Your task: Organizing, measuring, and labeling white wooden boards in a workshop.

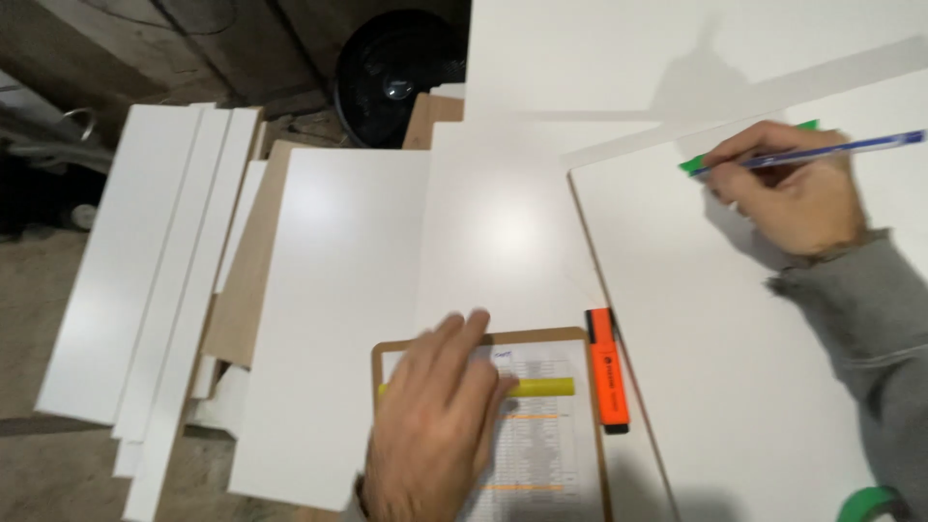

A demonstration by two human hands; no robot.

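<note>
Nearest, the left hand (435, 430) lay spread flat on a clipboard (503, 338) beside an orange highlighter (606, 369); far right, the right hand (797, 193) pinched a blue pen (831, 150) over a white panel (735, 367).

White boards (503, 232) are laid flat side by side as the work surface, with one more white panel (735, 348) stacked on the right. A clipboard (541, 338) and an orange highlighter (606, 367) are set on them near the front. Narrow white strips (145, 290) are piled on the floor (39, 290) at left.
</note>
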